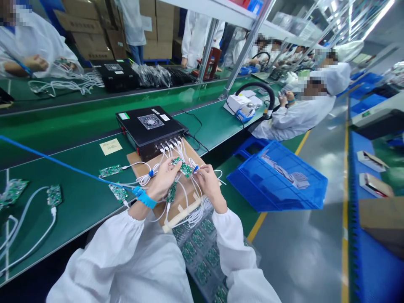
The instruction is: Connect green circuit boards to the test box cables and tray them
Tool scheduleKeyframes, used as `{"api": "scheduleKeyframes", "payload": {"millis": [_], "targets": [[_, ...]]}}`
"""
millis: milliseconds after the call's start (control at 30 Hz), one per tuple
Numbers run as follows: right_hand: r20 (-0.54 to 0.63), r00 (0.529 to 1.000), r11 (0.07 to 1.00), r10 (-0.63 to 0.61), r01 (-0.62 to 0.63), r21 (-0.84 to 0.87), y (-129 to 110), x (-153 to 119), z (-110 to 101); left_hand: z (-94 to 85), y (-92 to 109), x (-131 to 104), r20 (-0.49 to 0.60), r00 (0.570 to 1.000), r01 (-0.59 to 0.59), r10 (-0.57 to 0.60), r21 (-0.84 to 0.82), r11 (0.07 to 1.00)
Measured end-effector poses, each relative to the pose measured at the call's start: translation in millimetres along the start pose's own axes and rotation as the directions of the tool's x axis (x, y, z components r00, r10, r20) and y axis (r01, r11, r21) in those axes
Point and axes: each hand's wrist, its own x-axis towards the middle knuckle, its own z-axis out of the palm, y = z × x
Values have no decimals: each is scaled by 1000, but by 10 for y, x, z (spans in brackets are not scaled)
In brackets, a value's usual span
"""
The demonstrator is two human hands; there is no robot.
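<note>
- One board [186, 169] sits pinched in my left hand [162, 179];
- my right hand [210, 183] narrows at its end; holding what, I cannot tell;
- best to grip edges only, wires [196, 219] slack

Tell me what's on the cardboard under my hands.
White cables, a green circuit board and a pale strip show on the cardboard. Your left hand, right hand and another board held in the left hide parts; anything beneath them can't be seen.
</note>
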Motion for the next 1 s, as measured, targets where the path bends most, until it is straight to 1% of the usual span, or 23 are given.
{"api": "scheduleKeyframes", "payload": {"millis": [67, 100, 167, 233, 300, 433, 567, 667, 800, 900, 1000], "targets": [[-58, 998, 983, 13, -3, 184, 2, -26, -2, 21, -42, 87, -23, 1000, -10, 11, 29, 1000], [-56, 998, 961, 37, -21, 277, -7, -39, -6, 26, -56, 123, -28, 999, -22, 24, 44, 999], [-14, 996, 901, 89, -74, 428, -35, -61, -14, 27, -71, 174, -24, 998, -48, 50, 77, 996], [25, 993, 846, 116, -111, 522, -72, -78, -19, 23, -74, 197, -28, 997, -63, 66, 106, 992], [39, 992, 813, 116, -118, 570, -110, -92, -22, 19, -75, 199, -31, 997, -60, 65, 132, 989], [52, 991, 765, 125, -130, 630, -168, -118, -23, 10, -96, 185, -30, 998, -55, 60, 153, 987], [45, 975, 723, 219, -194, 663, -171, -138, -1, 0, -145, 202, -28, 996, -77, 81, 127, 989], [-26, 973, 765, 227, -162, 624, -136, -143, 25, -6, -178, 229, -37, 996, -75, 79, 107, 991], [-109, 982, 838, 155, -72, 541, -93, -145, 43, -2, -187, 242, -57, 996, -58, 65, 116, 991], [-127, 983, 845, 135, -48, 532, -83, -151, 51, 7, -174, 235, -57, 996, -53, 61, 126, 991], [-122, 982, 853, 144, -61, 519, -87, -161, 52, 14, -164, 232, -47, 997, -62, 68, 121, 991]]}}
